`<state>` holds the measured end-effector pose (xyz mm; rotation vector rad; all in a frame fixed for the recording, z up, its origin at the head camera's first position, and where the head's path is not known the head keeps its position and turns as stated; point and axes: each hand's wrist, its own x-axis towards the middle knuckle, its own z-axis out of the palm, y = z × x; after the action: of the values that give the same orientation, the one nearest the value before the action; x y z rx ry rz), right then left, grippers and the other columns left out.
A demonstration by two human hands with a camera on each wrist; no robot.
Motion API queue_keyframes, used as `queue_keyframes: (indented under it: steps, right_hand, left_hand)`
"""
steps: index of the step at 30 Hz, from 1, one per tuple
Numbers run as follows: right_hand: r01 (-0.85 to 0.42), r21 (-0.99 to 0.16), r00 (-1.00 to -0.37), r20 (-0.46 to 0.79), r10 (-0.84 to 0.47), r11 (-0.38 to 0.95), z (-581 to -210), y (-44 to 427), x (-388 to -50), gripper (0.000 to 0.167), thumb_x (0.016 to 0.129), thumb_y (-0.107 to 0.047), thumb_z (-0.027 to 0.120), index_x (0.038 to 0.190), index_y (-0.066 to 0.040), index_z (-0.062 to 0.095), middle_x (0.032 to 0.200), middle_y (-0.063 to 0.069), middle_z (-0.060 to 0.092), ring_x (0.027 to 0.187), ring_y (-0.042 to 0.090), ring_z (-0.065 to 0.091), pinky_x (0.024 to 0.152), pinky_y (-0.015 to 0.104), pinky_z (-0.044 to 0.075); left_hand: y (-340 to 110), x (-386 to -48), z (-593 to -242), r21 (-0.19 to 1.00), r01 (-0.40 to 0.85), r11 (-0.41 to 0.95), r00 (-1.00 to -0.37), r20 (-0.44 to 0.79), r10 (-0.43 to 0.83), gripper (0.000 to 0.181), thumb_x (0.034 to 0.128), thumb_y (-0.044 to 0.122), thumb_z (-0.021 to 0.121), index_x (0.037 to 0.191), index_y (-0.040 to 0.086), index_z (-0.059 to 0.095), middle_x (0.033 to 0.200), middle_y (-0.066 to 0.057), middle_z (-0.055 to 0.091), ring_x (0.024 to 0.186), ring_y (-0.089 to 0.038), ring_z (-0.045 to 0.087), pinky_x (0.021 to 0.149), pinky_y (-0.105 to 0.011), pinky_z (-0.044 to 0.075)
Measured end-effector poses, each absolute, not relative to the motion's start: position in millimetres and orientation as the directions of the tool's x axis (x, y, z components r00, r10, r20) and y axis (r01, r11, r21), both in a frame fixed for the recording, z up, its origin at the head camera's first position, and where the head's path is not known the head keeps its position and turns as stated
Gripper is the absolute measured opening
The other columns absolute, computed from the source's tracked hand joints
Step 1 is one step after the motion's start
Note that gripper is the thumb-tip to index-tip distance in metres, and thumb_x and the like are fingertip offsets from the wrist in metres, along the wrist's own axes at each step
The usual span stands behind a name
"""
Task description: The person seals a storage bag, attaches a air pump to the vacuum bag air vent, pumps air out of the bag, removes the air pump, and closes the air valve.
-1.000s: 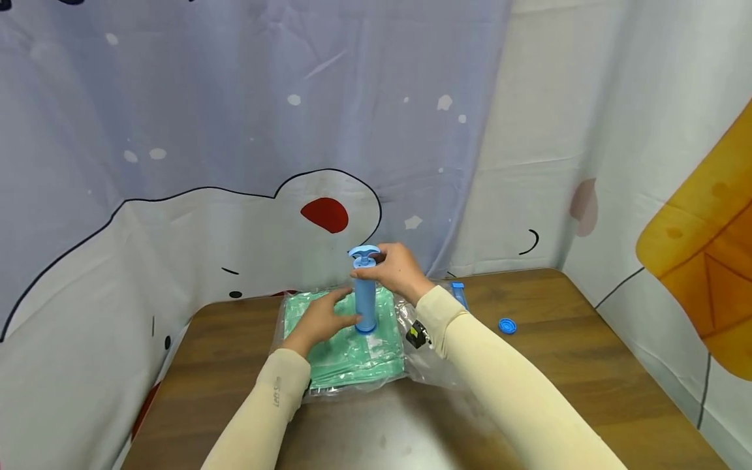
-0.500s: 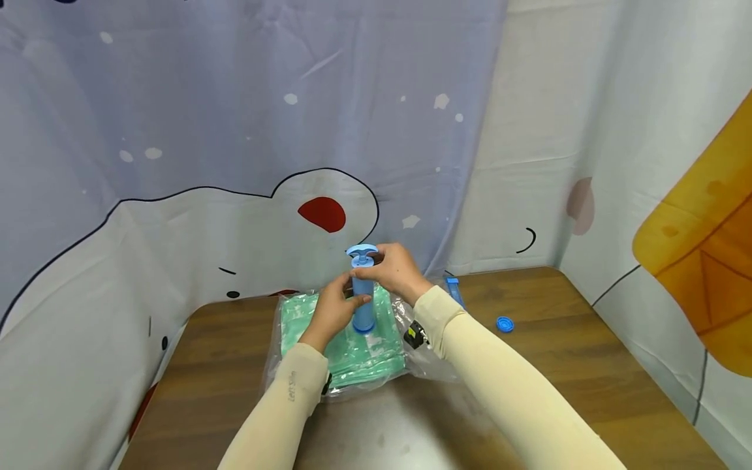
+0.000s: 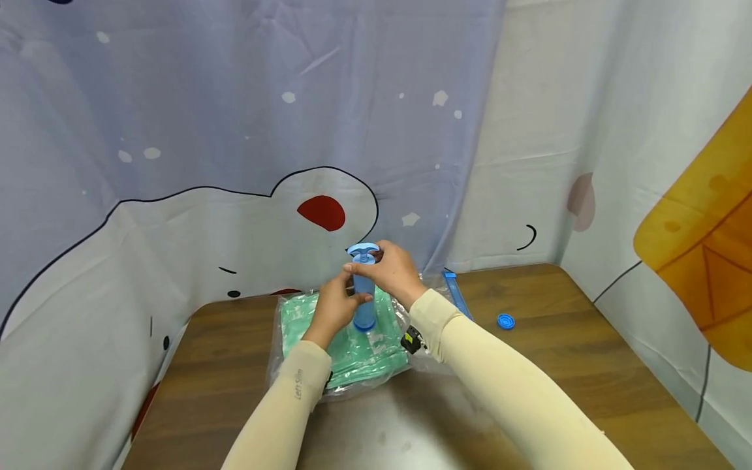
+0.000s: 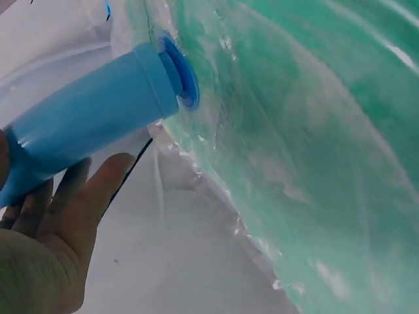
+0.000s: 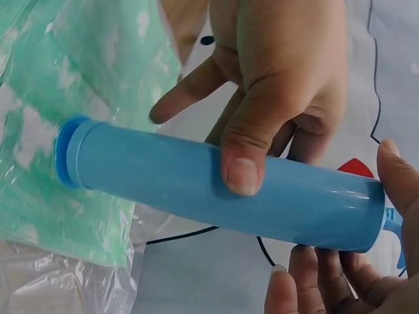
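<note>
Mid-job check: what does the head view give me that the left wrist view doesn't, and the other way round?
Only the head view: the pump's T-shaped handle and the loose blue disc lying on the wooden table.

Only the left wrist view: the narrow neck between the barrel's lower collar and the round blue base against the plastic.

Both: the blue pump, the green item inside its clear plastic bag, and the left hand at the barrel.
</note>
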<state>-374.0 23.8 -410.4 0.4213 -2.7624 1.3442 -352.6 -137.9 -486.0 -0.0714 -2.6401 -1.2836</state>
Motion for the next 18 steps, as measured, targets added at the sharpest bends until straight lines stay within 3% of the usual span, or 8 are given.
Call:
queue_keyframes:
  steps: [4,12,15,18]
  right_hand:
    - [-0.26,-0.741,-0.965,0.179,-0.19,0.619,-411,23,-373,0.064,0.095,-0.058,0.09,0.128,-0.008,0.071,0.124,0.011,0.078,0.103,0.028,0.072,0.087,0.045,0.064]
    - [-0.307,-0.717,-0.951,0.198,-0.239,0.626,-409,28,-377,0.053,0.098,-0.051,0.089,0.124,-0.006,0.076,0.127,0.012,0.08,0.089,0.022,0.069,0.081,0.038,0.062]
    - [-0.311,-0.735,-0.947,0.19,-0.258,0.602,-408,30,-378,0.044,0.097,-0.047,0.09,0.113,-0.008,0.076,0.126,0.011,0.08,0.087,0.022,0.067,0.08,0.037,0.06]
    - [-0.308,-0.751,-0.946,0.179,-0.269,0.584,-407,33,-381,0.04,0.097,-0.045,0.091,0.109,-0.01,0.076,0.129,0.011,0.081,0.095,0.024,0.07,0.085,0.039,0.063]
  left_hand:
    - [-133,-352,-487,0.78,0.136,0.611,-0.973,0.222,-0.067,0.065,0.1009,0.015,0.088,0.16,0.013,0.061,0.151,-0.021,0.075,0.137,-0.046,0.075,0.111,-0.06,0.064]
    - [-126,-348,-493,0.776,0.163,0.61,-0.949,0.292,-0.118,0.064,0.0982,0.017,0.09,0.156,0.009,0.062,0.151,-0.018,0.074,0.139,-0.042,0.074,0.112,-0.057,0.065]
    - [-124,-347,-495,0.746,0.155,0.648,-0.945,0.303,-0.122,0.066,0.0999,0.027,0.089,0.157,0.007,0.061,0.149,-0.018,0.076,0.138,-0.04,0.075,0.112,-0.055,0.065]
    - [-125,-346,-496,0.738,0.143,0.659,-0.95,0.288,-0.117,0.072,0.1006,0.035,0.088,0.16,0.008,0.058,0.15,-0.019,0.076,0.139,-0.039,0.075,0.112,-0.056,0.065]
